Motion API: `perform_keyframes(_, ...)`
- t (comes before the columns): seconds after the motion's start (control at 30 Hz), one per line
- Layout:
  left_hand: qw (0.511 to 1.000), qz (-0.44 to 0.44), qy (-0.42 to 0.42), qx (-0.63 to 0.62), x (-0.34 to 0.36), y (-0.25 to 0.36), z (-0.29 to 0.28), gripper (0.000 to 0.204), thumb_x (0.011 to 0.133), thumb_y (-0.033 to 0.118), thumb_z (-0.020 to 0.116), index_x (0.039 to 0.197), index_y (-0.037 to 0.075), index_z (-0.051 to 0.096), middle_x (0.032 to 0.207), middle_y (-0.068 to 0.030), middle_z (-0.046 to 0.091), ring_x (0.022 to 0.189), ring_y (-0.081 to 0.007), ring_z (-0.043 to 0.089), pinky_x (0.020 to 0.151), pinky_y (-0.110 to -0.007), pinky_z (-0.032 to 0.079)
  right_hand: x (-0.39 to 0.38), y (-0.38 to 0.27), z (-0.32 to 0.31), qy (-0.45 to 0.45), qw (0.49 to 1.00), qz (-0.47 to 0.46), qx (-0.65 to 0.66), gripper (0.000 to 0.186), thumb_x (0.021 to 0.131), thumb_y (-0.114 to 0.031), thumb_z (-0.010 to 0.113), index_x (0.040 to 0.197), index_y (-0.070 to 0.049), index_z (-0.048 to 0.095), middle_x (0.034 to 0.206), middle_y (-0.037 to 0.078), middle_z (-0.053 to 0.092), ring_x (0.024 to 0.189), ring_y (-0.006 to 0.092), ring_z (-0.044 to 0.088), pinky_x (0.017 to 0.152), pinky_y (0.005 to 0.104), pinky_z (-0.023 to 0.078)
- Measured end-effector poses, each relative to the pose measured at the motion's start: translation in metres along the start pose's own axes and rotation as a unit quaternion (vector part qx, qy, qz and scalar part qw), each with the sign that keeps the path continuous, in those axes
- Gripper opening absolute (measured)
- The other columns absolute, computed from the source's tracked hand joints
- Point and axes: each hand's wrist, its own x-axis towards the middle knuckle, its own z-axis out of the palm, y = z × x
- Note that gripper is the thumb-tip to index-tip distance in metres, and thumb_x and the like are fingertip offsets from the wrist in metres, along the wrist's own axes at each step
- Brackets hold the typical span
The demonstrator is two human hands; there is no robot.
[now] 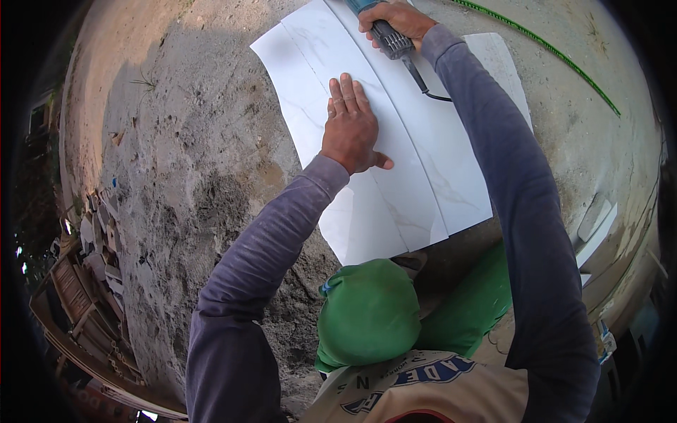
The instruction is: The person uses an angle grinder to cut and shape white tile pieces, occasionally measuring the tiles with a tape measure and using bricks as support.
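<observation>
The right hand's (403,20) fingers wrap a blue-and-black corded power tool (392,39), top centre; the left hand (350,134) lies flat, thumb splayed, on the white grey-veined slab (402,194) mid-frame. A green-clad knee (368,310) crowds its lower edge, a green ribbed rod (557,51) lies upper right, and grey dirt ground (204,127) stretches left.

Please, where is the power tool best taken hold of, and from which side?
Probably around the body of the power tool, ahead of its dark ribbed end, from the right, as the right hand holds it. The body is long, suiting a wrapped grip, and the cord leaves the near end, clear of the hand. The far end is unseen.
</observation>
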Motion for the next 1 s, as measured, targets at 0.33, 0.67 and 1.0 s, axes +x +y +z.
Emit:
perform_keyframes(0.33, 1.0, 0.007, 0.0, 0.001, 0.0002, 0.0, -0.0004, 0.169, 0.056, 0.066, 0.103, 0.161, -0.028, 0.011, 0.169, -0.0539, 0.01, 0.16, -0.0696, 0.011, 0.131, -0.064, 0.031, 0.0, -0.0012, -0.0012, 0.002, 1.0, 0.007, -0.015, 0.019, 0.085, -0.023, 0.081, 0.084, -0.004, 0.079, 0.075, 0.009, 0.074, 0.061, 0.0198, 0.07, 0.055, 0.0344, 0.055)
perform_keyframes(0.67, 1.0, 0.012, 0.009, 0.005, -0.0004, -0.0011, 0.0018, 0.169, 0.054, 0.069, 0.102, 0.16, -0.029, 0.012, 0.168, -0.0545, 0.011, 0.159, -0.0702, 0.011, 0.129, -0.063, 0.034, -0.0026, -0.0064, 0.0017, 0.021, 0.998, 0.024, -0.052, 0.02, 0.083, -0.024, 0.081, 0.085, -0.004, 0.079, 0.074, 0.009, 0.073, 0.06, 0.0198, 0.069, 0.054, 0.0352, 0.054)
perform_keyframes(1.0, 1.0, 0.019, 0.019, 0.006, -0.0001, -0.0023, 0.0034, 0.17, 0.054, 0.069, 0.102, 0.16, -0.029, 0.012, 0.168, -0.0546, 0.011, 0.159, -0.0703, 0.012, 0.129, -0.063, 0.034, 0.0013, -0.0025, 0.0002, -0.002, 0.999, 0.03, -0.016, 0.017, 0.083, -0.023, 0.081, 0.085, -0.006, 0.078, 0.074, 0.007, 0.072, 0.06, 0.0191, 0.068, 0.054, 0.0349, 0.054)
